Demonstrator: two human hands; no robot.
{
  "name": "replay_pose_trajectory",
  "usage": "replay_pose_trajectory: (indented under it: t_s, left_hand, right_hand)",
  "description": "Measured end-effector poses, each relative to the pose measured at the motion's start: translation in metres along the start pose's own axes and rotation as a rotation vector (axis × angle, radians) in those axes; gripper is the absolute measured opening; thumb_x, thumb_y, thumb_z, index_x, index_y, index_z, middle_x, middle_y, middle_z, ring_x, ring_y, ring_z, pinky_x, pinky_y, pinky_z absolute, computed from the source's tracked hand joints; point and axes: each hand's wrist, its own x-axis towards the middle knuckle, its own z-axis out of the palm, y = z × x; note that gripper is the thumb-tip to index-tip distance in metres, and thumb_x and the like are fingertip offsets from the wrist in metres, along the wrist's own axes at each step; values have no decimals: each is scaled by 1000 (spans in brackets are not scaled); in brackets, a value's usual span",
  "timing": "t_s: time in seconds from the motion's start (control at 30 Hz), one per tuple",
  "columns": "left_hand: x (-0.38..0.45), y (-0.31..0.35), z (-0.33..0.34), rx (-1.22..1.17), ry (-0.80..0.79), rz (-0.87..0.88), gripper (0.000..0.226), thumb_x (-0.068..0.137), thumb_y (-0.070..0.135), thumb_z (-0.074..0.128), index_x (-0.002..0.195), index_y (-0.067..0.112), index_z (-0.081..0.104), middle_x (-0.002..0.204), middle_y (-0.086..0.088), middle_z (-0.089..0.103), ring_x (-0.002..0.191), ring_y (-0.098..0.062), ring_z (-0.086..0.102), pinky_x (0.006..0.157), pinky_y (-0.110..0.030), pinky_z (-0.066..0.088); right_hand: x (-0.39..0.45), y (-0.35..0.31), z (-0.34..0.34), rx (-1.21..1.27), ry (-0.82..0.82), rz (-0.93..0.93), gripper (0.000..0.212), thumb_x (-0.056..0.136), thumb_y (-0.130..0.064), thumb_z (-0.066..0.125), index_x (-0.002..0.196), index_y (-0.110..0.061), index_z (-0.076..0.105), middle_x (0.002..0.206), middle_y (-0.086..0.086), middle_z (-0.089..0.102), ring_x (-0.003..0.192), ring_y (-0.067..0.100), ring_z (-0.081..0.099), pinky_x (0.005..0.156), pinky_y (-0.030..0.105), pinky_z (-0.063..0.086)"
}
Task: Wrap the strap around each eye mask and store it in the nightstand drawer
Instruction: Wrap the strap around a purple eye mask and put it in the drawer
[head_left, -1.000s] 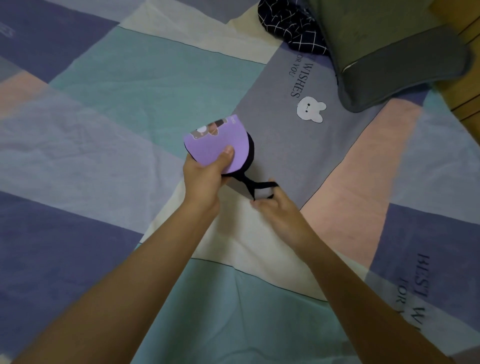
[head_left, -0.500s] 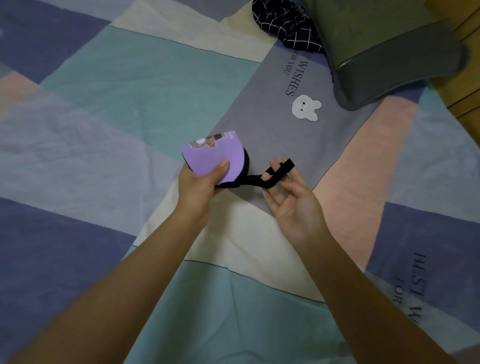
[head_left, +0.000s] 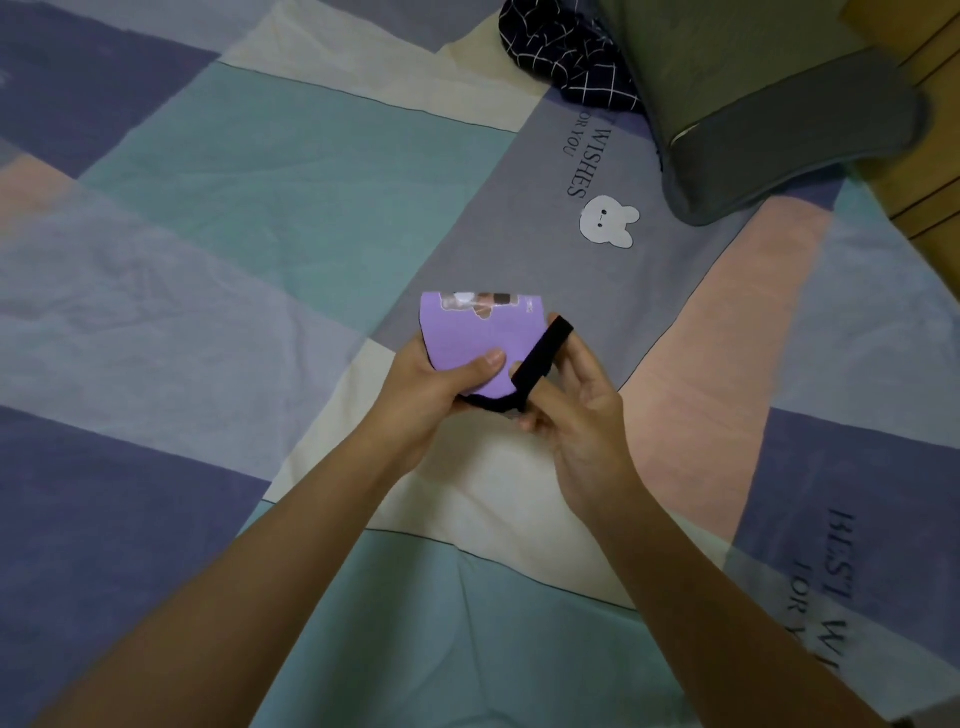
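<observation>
A folded purple eye mask (head_left: 480, 338) with a small printed picture and a black back is held above the bed. My left hand (head_left: 431, 392) grips its lower edge, thumb pressed on the purple face. The black strap (head_left: 540, 358) runs diagonally across the mask's right side. It is looped over the fingers of my right hand (head_left: 576, 410), which hold it stretched against the mask. No nightstand or drawer is in view.
A patchwork bedsheet (head_left: 260, 218) in teal, lilac, cream and pink covers the bed. A grey-green pillow (head_left: 769, 98) and a dark checked cloth (head_left: 566, 57) lie at the top right. A wooden surface (head_left: 935, 171) borders the bed at the far right.
My right hand has lifted the strap from below the mask, out to the right, then brought it across the mask's front. My left hand has kept its grip on the mask.
</observation>
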Motion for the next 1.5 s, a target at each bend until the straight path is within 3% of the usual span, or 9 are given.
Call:
replay_pose_trajectory:
  t_s: [0.13,0.3,0.47,0.6,0.73,1.03,1.13,1.37,1.5]
  left_hand:
    - [-6,7,-5,59,-114,-4,41,74,10,76,113,13,63,96,-5,73,86,-21,69,68,-31,56]
    - [-13,11,-8,214,-220,-4,39,63,-2,70,98,13,67,81,3,73,74,-15,66,66,-26,53]
    - [-17,12,-10,202,-204,24,35,75,10,71,109,14,64,94,1,74,86,-15,68,72,-25,54]
    - [-21,13,-3,91,-176,-66,36,93,40,51,119,16,59,107,-5,71,93,-20,68,70,-30,55]
    - [-22,9,-1,185,-166,-33,49,75,25,73,119,13,56,104,-16,67,79,-23,64,61,-32,55]
    - [-23,20,-35,285,-101,-107,56,67,26,76,118,14,58,89,0,69,62,-12,60,59,-20,47]
    - [-28,27,-41,315,-181,-121,43,71,27,74,111,17,64,89,-1,68,70,-16,58,57,-19,47]
    - [-39,50,-38,343,-368,-150,41,77,24,74,116,19,63,109,-1,71,102,-18,66,87,-32,50]
    - [-53,71,-35,399,-413,-145,52,74,22,76,123,24,58,115,5,68,109,-13,63,85,-24,49]
  right_hand:
    - [-5,-6,-1,-148,-6,-31,60,65,-19,76,121,-32,58,119,-10,66,55,14,53,53,25,46]
    - [-5,-11,1,-300,-82,-93,54,62,-15,77,111,-33,60,110,-2,67,98,19,66,65,36,59]
    - [0,-13,1,-354,-144,78,36,61,-16,70,94,-25,59,74,-4,62,55,8,59,52,27,53]
    - [1,-5,1,-406,-178,49,34,58,-12,67,89,-8,53,70,-1,53,58,9,50,50,19,42]
    - [2,3,3,-390,-243,-14,45,61,-13,67,94,12,51,78,14,55,69,22,53,61,30,44]
    - [-15,-22,-8,-334,-65,-132,54,71,-12,72,120,-23,53,118,-1,57,76,13,62,68,19,51]
    - [-18,-32,-6,-607,-258,-253,59,73,-5,76,124,-25,54,128,-3,56,92,16,63,80,32,54]
    - [-33,-30,12,-643,-483,-246,58,75,0,73,128,-16,56,129,-1,60,114,11,56,96,18,44]
    - [-43,-40,22,-674,-485,-309,52,73,7,74,120,-10,61,127,-2,62,122,6,53,103,18,38]
